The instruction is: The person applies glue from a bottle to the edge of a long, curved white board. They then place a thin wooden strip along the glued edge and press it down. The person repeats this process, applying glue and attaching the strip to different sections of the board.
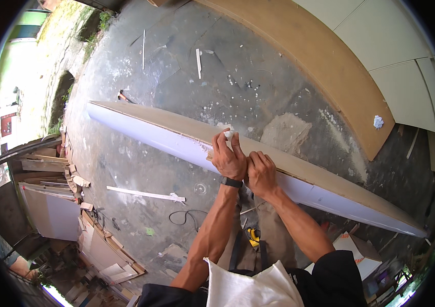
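Observation:
A long panel (325, 197) with a pale lilac-white face and a tan top edge stretches across in front of me, from upper left to lower right. Its rim looks rough and chipped near my hands. My left hand (228, 161), with a dark band at the wrist, is over the top edge, its thumb and finger closed about a small white wad (229, 134). Close beside it, my right hand (261, 173) is curled at the panel's near edge. Its fingers are closed, and whatever they hold is hidden.
A hammer (124, 96) lies beyond the panel's left end. White strips (143, 195) and a dark cord (179, 221) are on the concrete floor. Scrap boards (48, 169) stack at left. A large tan board (325, 77) fills the far right, near a white box (353, 250).

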`<state>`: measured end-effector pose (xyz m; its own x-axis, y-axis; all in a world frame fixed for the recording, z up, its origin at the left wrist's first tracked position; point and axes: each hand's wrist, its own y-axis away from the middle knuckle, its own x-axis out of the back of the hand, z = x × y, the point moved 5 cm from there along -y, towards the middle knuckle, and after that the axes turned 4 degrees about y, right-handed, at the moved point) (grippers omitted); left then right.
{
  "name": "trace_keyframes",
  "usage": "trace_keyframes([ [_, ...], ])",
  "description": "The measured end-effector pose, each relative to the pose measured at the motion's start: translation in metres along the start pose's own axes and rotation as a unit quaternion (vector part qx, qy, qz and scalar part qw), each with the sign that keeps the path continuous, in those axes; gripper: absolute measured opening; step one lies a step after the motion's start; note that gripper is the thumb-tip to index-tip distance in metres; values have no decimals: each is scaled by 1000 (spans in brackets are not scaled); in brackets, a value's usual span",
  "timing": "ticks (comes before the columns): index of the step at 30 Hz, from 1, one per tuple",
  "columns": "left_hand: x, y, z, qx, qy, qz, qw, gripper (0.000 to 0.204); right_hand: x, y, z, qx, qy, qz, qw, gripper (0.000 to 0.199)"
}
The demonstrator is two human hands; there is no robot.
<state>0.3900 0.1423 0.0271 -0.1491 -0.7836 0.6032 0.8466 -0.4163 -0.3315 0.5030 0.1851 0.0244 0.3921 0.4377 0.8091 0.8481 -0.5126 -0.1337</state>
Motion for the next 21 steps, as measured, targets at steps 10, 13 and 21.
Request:
trace_keyframes([
  [10, 7, 12, -14, 35, -11, -55, 998, 20, 4, 3, -3, 33, -3, -11, 999, 13],
  [13, 8, 11, -3, 26, 12, -51, 998, 20, 1, 11, -1, 46, -11, -21, 999, 11],
  [21, 3, 4, -5, 74, 190, -21, 979, 20, 1, 8, 8, 40, -36, 21, 998, 9],
])
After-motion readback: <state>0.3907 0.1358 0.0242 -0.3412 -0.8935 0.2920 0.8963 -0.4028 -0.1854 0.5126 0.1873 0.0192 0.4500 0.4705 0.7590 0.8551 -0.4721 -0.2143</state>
